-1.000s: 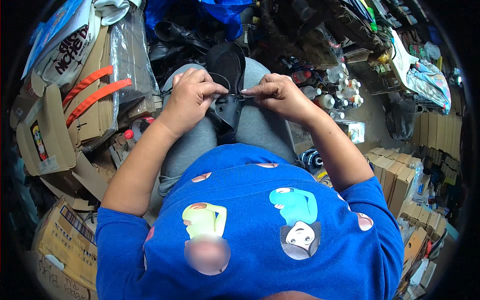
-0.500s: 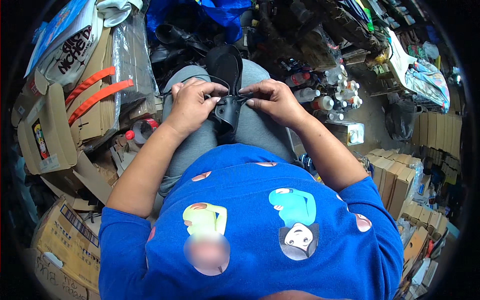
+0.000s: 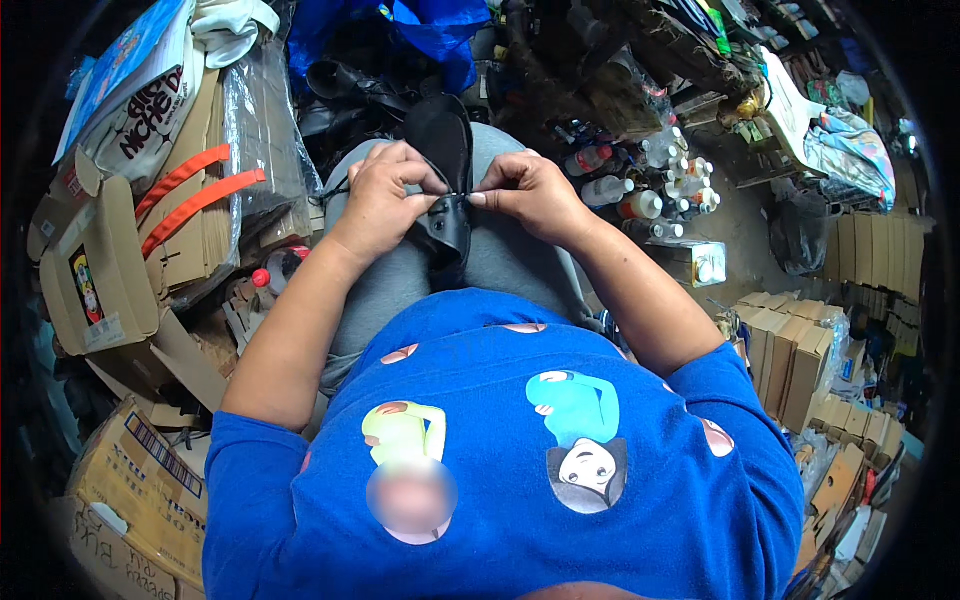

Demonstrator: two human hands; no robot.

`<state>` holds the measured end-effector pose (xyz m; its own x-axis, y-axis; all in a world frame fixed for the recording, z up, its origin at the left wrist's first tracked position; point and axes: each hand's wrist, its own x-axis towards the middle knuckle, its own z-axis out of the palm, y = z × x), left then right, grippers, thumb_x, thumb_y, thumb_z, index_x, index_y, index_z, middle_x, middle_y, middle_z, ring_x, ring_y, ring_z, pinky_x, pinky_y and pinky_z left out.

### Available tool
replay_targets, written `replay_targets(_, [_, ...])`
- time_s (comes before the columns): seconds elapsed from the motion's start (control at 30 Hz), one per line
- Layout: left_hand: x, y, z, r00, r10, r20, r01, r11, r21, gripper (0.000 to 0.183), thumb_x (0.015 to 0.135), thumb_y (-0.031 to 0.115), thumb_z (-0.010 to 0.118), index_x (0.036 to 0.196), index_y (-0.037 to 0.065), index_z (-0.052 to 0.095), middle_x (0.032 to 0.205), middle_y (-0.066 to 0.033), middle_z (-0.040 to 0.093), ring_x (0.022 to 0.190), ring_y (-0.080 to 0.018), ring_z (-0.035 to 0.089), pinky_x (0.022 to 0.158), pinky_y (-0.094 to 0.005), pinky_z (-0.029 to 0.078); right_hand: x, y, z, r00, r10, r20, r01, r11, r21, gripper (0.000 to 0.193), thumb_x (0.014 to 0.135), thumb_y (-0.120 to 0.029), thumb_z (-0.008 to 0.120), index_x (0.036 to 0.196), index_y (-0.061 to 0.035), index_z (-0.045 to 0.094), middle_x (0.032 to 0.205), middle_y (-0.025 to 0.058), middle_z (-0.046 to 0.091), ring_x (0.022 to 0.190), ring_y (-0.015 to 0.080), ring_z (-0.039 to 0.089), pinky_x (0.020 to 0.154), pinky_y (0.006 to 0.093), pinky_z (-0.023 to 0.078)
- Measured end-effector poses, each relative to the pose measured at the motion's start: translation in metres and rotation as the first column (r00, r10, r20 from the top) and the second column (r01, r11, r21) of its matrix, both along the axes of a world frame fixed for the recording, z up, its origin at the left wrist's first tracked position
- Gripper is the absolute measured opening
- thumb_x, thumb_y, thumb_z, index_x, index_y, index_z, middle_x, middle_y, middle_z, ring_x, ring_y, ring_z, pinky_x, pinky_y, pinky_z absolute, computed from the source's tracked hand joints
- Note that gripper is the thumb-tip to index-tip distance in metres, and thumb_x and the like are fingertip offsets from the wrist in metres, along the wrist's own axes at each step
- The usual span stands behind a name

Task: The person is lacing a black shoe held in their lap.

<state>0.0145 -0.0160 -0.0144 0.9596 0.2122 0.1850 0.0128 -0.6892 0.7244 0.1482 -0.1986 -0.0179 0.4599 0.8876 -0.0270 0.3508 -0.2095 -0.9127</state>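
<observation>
A black shoe (image 3: 452,228) rests between my grey-trousered thighs, its toe toward me and its dark insole (image 3: 441,132) on the far side. My left hand (image 3: 385,195) pinches a thin black shoelace at the shoe's left edge, thumb against forefinger. From the right, my right hand (image 3: 530,197) pinches the lace as well, its fingertips nearly meeting the left ones over the eyelets. The fingers partly hide the lace between them.
Dark shoes (image 3: 350,85) lie in a heap beyond my knees, beside a blue plastic bag (image 3: 440,35). Several bottles (image 3: 640,205) stand on the right. Flattened cardboard (image 3: 190,245) leans at left, and stacked boxes (image 3: 785,360) sit at right.
My hands have drawn closer together over the shoe, and the right has moved left. The lace loop that arched above the shoe no longer shows.
</observation>
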Motion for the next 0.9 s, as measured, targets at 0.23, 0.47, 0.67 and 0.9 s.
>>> replay_targets(0.23, [-0.009,0.005,0.025,0.979,-0.020,-0.201,0.024,1.000,0.014,0.008,0.077,0.014,0.065,0.084,0.010,0.066,0.084,-0.0043,0.063,0.094,-0.0245,0.057,0.087,-0.0387,0.037,0.013,-0.016,0.003,0.968,-0.113,-0.223,0.116,0.993,0.003,0.015,0.078,-0.011,0.075,0.082,-0.0023,0.064,0.096,0.0003,0.051,0.080,0.0079,0.052,0.070,0.0226,0.043])
replay_targets(0.47, [0.003,0.003,0.043,0.947,-0.192,-0.256,0.268,0.913,0.309,0.015,0.082,0.006,0.056,0.093,0.006,0.064,0.086,-0.0124,0.065,0.087,-0.0308,0.061,0.077,-0.0412,0.045,0.015,-0.047,0.010,0.980,-0.106,-0.167,0.079,0.983,-0.165,0.013,0.080,-0.013,0.073,0.087,-0.0038,0.067,0.093,0.0015,0.054,0.082,0.0099,0.054,0.074,0.0249,0.045])
replay_targets(0.67, [0.001,0.011,0.036,0.939,-0.209,-0.273,0.287,0.913,0.289,0.016,0.080,0.007,0.053,0.086,0.010,0.067,0.079,-0.0094,0.067,0.088,-0.0278,0.062,0.076,-0.0435,0.044,0.011,-0.064,0.029,0.935,-0.177,-0.308,0.128,0.977,-0.172,0.016,0.085,-0.013,0.068,0.095,-0.0019,0.062,0.090,0.0016,0.060,0.082,0.0091,0.055,0.077,0.0265,0.046])
replay_targets(0.9, [-0.001,0.009,0.026,0.943,-0.162,-0.290,0.246,0.926,0.284,0.016,0.083,0.009,0.053,0.093,0.011,0.066,0.085,-0.0100,0.066,0.090,-0.0293,0.060,0.080,-0.0433,0.042,-0.004,-0.040,0.027,0.978,-0.140,0.156,0.165,0.973,-0.161,0.019,0.077,-0.013,0.074,0.093,-0.0050,0.067,0.095,0.0046,0.056,0.085,0.0135,0.057,0.078,0.0273,0.047])
